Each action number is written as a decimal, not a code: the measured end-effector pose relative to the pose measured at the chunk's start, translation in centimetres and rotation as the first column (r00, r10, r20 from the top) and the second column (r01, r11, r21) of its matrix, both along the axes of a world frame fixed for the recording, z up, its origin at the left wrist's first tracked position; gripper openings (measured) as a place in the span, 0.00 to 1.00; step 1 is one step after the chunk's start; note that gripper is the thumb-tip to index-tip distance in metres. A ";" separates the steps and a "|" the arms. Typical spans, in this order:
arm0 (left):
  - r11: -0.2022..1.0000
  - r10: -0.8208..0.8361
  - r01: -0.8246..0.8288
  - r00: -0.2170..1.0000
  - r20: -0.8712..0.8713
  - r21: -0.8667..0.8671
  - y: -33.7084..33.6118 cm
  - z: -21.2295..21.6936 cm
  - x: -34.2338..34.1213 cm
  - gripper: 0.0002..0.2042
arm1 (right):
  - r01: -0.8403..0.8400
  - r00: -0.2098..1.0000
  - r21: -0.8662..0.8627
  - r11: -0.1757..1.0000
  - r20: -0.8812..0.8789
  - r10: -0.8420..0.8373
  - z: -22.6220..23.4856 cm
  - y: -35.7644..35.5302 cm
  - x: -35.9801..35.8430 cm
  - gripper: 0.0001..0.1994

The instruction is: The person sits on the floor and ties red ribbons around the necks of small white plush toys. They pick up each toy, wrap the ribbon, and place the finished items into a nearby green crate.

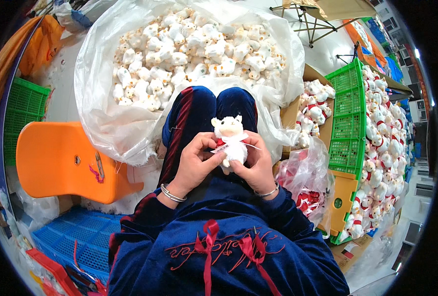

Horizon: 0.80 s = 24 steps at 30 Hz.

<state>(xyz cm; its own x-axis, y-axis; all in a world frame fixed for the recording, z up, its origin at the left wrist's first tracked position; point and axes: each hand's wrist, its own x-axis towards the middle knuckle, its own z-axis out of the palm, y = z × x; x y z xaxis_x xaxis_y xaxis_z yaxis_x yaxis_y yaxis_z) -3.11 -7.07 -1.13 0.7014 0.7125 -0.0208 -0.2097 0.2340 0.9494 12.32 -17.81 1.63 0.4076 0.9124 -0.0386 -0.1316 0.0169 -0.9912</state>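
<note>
Over my lap, both hands hold a small white plush toy point(230, 129) upright, its head toward the far side. A white ribbon lies across its neck, with a red piece at its left side. My left hand point(195, 160) grips the toy's left side, thumb on the lower body and fingers at the red piece. My right hand point(256, 160) closes round the other side, thumb pressed near the toy's feet. Some fingertips are hidden behind the toy. Beyond my knees, a large clear plastic bag point(98, 98) lies open, full of similar white plush toys point(194, 47).
At left stands an orange stool point(51, 163) with a small tool point(99, 165) on it; a blue crate point(83, 239) sits nearer. On the right are a cardboard box point(290, 116) of toys, a bag of red pieces point(307, 197), and a green crate point(347, 118) beside many red-scarfed toys point(381, 148).
</note>
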 end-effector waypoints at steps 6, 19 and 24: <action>0.993 -0.105 0.099 0.991 0.088 0.069 -0.5 0.8 -0.3 0.25 | 0.062 0.998 0.036 0.997 -0.035 -0.061 1.0 -0.9 -0.1 0.33; 0.985 -0.096 0.077 0.988 0.117 0.155 -0.8 0.7 1.3 0.25 | -0.011 0.925 0.291 0.957 0.368 -0.101 2.0 -1.2 1.5 0.30; 0.986 -0.117 0.101 0.987 0.114 0.135 -0.6 3.4 2.1 0.26 | 0.059 0.902 0.331 0.942 0.386 -0.193 2.4 -1.2 1.2 0.27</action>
